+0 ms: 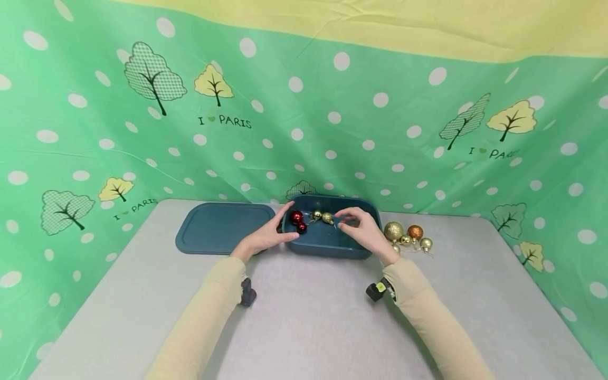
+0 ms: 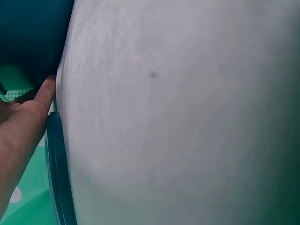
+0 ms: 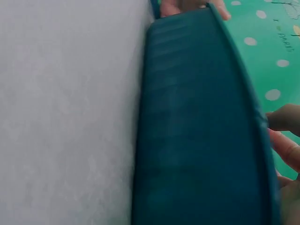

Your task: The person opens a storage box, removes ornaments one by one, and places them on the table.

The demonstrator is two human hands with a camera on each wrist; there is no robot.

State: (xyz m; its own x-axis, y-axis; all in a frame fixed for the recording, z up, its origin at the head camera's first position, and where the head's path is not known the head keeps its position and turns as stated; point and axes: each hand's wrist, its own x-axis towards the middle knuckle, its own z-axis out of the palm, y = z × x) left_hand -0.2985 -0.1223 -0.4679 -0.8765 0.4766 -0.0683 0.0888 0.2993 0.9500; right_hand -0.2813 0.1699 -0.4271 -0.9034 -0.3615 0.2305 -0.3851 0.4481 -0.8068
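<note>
A dark blue plastic box (image 1: 328,252) stands in the middle of the table against the backdrop. Inside it lie two red Christmas balls (image 1: 296,217) at the left, with two small gold balls (image 1: 327,217) to their right. My left hand (image 1: 264,237) rests on the box's left end, fingers stretched along its side and thumb toward the front. Over the box's right part hovers my right hand (image 1: 363,230), fingers loosely bent and fingertips apart, just right of the gold balls. The right wrist view shows the box's front wall, with the rim partly hiding the right fingertips.
Just right of the box sits a cluster of gold balls (image 1: 393,231) and an orange glitter ball (image 1: 415,232). The blue lid (image 1: 223,228) lies flat on the grey table (image 1: 309,316) to the left. A green printed cloth (image 1: 304,148) hangs behind.
</note>
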